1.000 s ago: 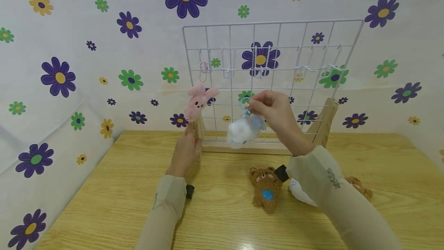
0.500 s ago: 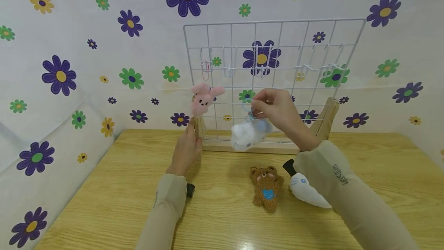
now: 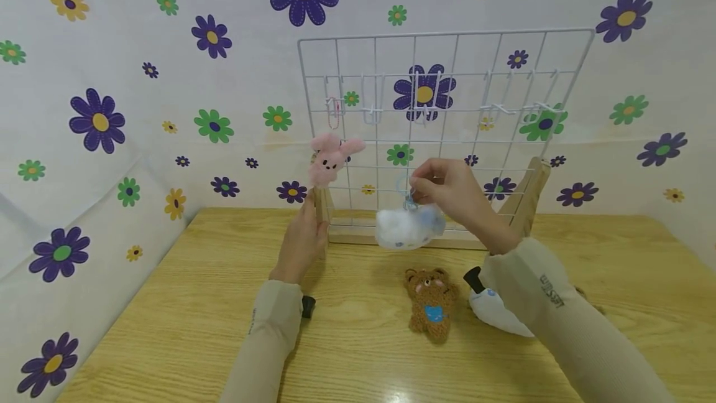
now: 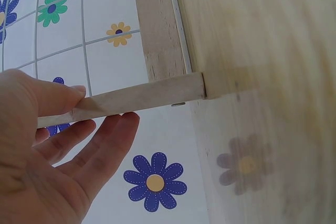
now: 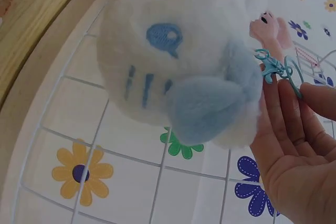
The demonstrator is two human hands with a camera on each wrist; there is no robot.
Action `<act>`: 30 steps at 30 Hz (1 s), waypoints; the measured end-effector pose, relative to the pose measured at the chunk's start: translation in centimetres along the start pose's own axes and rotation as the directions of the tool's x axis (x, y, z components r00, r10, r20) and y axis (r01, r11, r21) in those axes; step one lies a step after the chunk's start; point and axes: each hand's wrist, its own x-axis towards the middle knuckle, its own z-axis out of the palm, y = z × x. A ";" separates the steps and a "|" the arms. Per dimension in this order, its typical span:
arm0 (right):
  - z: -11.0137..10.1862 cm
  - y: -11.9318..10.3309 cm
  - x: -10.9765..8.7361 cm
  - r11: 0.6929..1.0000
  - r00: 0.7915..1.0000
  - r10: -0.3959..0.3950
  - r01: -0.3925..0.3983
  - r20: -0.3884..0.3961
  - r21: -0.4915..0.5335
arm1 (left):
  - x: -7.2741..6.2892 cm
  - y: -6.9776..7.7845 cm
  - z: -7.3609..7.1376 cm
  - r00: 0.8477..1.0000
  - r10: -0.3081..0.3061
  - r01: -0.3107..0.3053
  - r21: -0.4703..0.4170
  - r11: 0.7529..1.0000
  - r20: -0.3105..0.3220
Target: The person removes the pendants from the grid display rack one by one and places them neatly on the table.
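Note:
In the head view my right hand point(image 3: 455, 194) pinches the light blue ring of a white-and-blue plush keychain point(image 3: 403, 227), which hangs in front of the lower part of the white wire grid rack point(image 3: 447, 35). Close up in the right wrist view, thumb and fingers hold the blue ring point(image 5: 296, 80), and the plush point(image 5: 136, 51) shows an embroidered blue eye and a blue ear. My left hand point(image 3: 302, 238) grips the rack's wooden side support point(image 4: 142, 95), thumb on one side and fingers on the other. Just above it, a pink rabbit keychain point(image 3: 329, 157) hangs from the leftmost hook.
Several white hooks point(image 3: 424, 111) line the grid. On the wooden table point(image 3: 196, 303) lie a brown bear plush point(image 3: 432, 306) and a white plush point(image 3: 500, 316), the latter partly behind the right sleeve. A flowered cloth point(image 3: 235, 73) stands behind the rack.
My right hand has moved slightly right and lower with the white-and-blue keychain, which has swung more level. The pink rabbit has shifted slightly right. My left hand keeps its grip.

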 end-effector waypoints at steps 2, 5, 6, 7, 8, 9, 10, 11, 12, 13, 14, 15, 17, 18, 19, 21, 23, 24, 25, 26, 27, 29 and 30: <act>0.1 0.3 -0.2 1.000 1.000 0.011 -0.012 0.022 0.027 | 0.0 0.0 0.0 1.000 0.006 -0.006 0.007 1.000 -0.004; 0.2 0.7 -0.4 0.994 0.998 0.037 -0.042 0.060 0.098 | 0.0 0.0 0.0 1.000 0.014 -0.014 0.011 1.000 -0.012; 0.2 0.8 -0.5 0.991 0.996 0.042 -0.051 0.073 0.127 | -0.1 0.0 0.0 1.000 0.016 -0.016 0.011 1.000 -0.014; 0.2 1.0 -0.6 0.986 0.995 0.048 -0.061 0.085 0.155 | -0.1 0.0 0.0 1.000 0.019 -0.019 0.009 1.000 -0.014; 0.2 1.2 -0.7 0.981 0.994 0.054 -0.071 0.097 0.182 | -0.1 0.0 0.0 1.000 0.022 -0.022 0.008 1.000 -0.015; 0.2 1.4 -0.8 0.974 0.993 0.058 -0.079 0.107 0.211 | -0.1 0.0 0.0 1.000 0.020 -0.020 0.005 1.000 -0.012; 0.2 1.6 -0.8 0.966 0.991 0.060 -0.087 0.117 0.243 | -0.1 0.0 0.0 1.000 0.021 -0.021 0.002 1.000 -0.010; 0.3 1.7 -0.9 0.958 0.990 0.062 -0.095 0.126 0.270 | -0.1 0.0 0.0 1.000 0.022 -0.022 0.000 1.000 -0.009; 0.3 1.9 -1.0 0.950 0.989 0.064 -0.102 0.136 0.296 | -0.1 0.0 0.0 1.000 0.026 -0.026 -0.003 1.000 -0.010; 0.4 2.0 -1.0 0.941 0.987 0.068 -0.112 0.143 0.321 | -0.1 0.0 0.0 0.999 0.031 -0.031 -0.003 1.000 -0.011; 0.4 2.1 -1.0 0.932 0.986 0.073 -0.122 0.153 0.342 | -0.2 0.1 0.0 0.999 0.034 -0.034 -0.004 0.999 -0.013; 0.5 2.2 -1.1 0.924 0.984 0.080 -0.134 0.162 0.359 | -0.2 0.1 0.0 0.999 0.036 -0.036 -0.005 0.999 -0.013; 0.5 2.3 -1.1 0.915 0.980 0.091 -0.153 0.178 0.373 | -0.2 0.1 -0.1 0.999 0.042 -0.042 -0.006 0.999 -0.018; 0.6 2.3 -1.2 0.910 0.978 0.094 -0.161 0.188 0.382 | -0.2 0.2 -0.1 0.999 0.043 -0.043 -0.004 0.999 -0.020; 0.6 2.4 -1.2 0.905 0.975 0.097 -0.169 0.198 0.390 | -0.2 0.2 -0.1 0.999 0.043 -0.043 -0.003 0.999 -0.021; 0.7 2.5 -1.3 0.894 0.971 0.104 -0.187 0.215 0.407 | -0.2 0.2 -0.1 0.999 0.038 -0.038 -0.002 0.999 -0.022; 0.8 2.7 -1.4 0.883 0.967 0.112 -0.203 0.231 0.424 | -0.2 0.2 -0.1 0.999 0.035 -0.035 -0.002 0.999 -0.021; 0.8 2.7 -1.4 0.878 0.964 0.115 -0.211 0.238 0.430 | -0.2 0.1 -0.1 0.999 0.036 -0.036 -0.001 0.999 -0.021; 0.9 2.8 -1.4 0.874 0.962 0.121 -0.219 0.243 0.434 | -0.2 0.1 -0.1 0.999 0.035 -0.035 -0.001 0.999 -0.020; 1.0 2.9 -1.4 0.871 0.960 0.126 -0.228 0.249 0.436 | -0.2 0.1 -0.1 0.999 0.036 -0.036 -0.001 0.999 -0.018; 1.1 3.0 -1.4 0.868 0.958 0.130 -0.235 0.256 0.437 | -0.1 0.1 -0.1 0.999 0.038 -0.038 -0.001 0.999 -0.017; 1.2 3.1 -1.5 0.862 0.953 0.139 -0.250 0.268 0.441 | -0.1 0.1 0.0 0.999 0.040 -0.040 -0.002 0.999 -0.016; 1.3 3.2 -1.5 0.857 0.951 0.144 -0.258 0.275 0.445 | -0.1 0.1 0.0 0.999 0.041 -0.041 -0.002 0.999 -0.016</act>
